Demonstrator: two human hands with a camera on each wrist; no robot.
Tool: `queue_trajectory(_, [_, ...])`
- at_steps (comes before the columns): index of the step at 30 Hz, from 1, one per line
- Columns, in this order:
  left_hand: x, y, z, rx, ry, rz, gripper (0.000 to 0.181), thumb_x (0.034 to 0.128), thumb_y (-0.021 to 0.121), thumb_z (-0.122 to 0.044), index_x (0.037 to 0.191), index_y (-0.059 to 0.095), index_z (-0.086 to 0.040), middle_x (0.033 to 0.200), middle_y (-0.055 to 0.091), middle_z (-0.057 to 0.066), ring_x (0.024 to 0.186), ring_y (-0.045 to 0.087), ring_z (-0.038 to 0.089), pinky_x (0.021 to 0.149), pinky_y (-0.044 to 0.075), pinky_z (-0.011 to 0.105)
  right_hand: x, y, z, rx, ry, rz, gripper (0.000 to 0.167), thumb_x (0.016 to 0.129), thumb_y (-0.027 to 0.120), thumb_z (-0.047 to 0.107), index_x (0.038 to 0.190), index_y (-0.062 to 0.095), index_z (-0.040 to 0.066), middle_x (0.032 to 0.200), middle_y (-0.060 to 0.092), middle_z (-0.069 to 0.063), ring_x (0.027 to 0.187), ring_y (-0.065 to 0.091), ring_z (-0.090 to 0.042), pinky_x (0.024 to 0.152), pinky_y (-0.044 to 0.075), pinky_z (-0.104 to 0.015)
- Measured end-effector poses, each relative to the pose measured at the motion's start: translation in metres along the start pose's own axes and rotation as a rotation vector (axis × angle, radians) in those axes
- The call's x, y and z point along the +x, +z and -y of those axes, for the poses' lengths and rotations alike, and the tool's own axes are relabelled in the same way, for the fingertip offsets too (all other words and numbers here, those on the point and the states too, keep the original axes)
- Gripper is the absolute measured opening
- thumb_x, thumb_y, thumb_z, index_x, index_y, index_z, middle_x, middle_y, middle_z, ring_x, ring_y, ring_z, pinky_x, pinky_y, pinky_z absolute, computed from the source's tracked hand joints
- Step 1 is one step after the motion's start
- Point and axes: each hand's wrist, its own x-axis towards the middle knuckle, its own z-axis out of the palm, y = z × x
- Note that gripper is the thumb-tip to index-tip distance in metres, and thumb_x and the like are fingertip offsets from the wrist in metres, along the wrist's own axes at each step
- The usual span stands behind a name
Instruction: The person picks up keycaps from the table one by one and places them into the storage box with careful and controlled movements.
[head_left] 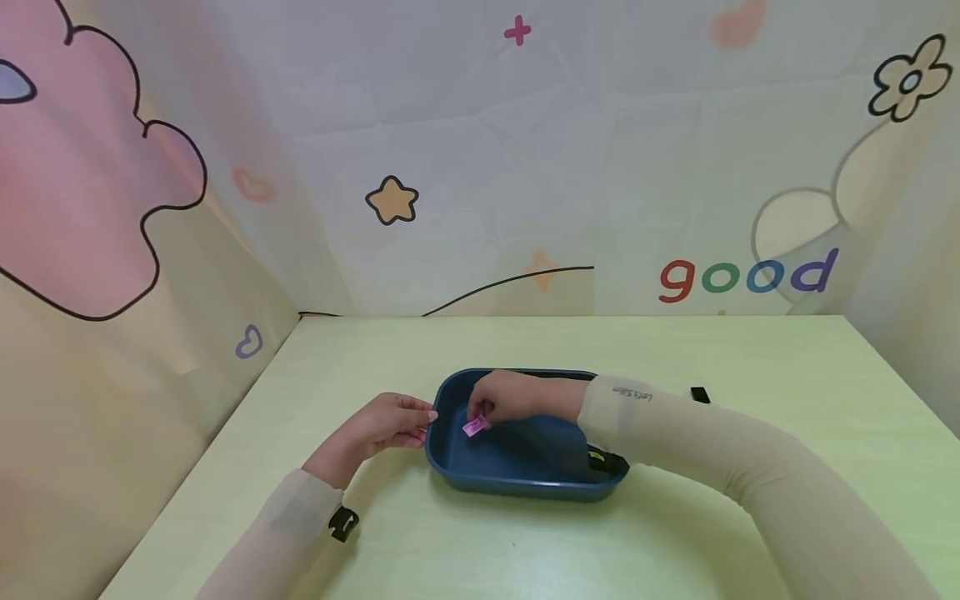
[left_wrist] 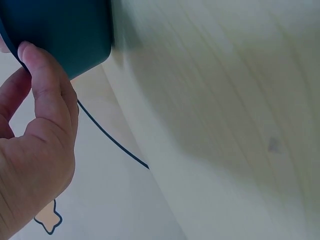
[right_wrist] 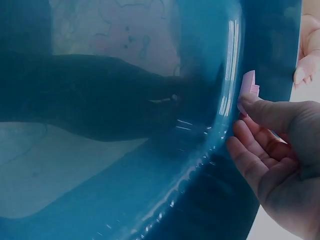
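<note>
A dark blue rectangular basin (head_left: 525, 487) with rounded corners sits on the table. My left hand (head_left: 390, 423) pinches its left rim; in the left wrist view the thumb (left_wrist: 47, 82) lies against the basin's outer wall (left_wrist: 85, 35). My right hand (head_left: 506, 396) reaches inside the basin, near its left end. Between thumb and fingers it pinches a small pink piece (head_left: 475, 427) with faint markings. In the right wrist view this pink piece (right_wrist: 247, 87) looks flat and folded, close to the basin's side wall; its kind is unclear. The right sleeve hides the basin's right back corner.
The basin's inside (right_wrist: 125, 175) is glossy and reflects the arm and backdrop. A small black object (head_left: 700, 394) lies behind the right sleeve. Black devices (head_left: 343, 523) are worn at both wrists. A printed cloth (head_left: 480, 167) stands behind the pale green table (head_left: 375, 350).
</note>
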Motion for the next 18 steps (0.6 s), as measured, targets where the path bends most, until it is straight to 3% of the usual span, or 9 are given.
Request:
queue_trajectory(11, [0.0,0.0,-0.001,-0.002,0.011,0.039,0.035,0.1027,0.06,-0.014,0.128,0.056,0.01,0.08,0.066,-0.002,0.067,0.062,0.007,0.065,0.058,0.017,0.005,0.01,0.004,0.061,0.081,0.033,0.016,0.095,0.072,0.008,0.11,0.077,0.007,0.103,0.075,-0.006,0.084,0.059,-0.008,0.082,0.055,-0.018])
queue_trajectory(18, [-0.002,0.001,-0.003,0.0,0.019,0.056,0.034,0.1031,0.059,-0.014,0.128,0.056,0.009,0.084,0.067,-0.001,0.068,0.064,0.007,0.065,0.058,0.018,0.007,0.016,0.004,0.045,0.069,0.036,0.015,0.094,0.072,0.008,0.109,0.077,0.007,0.102,0.075,-0.007,0.083,0.06,-0.008,0.081,0.054,-0.018])
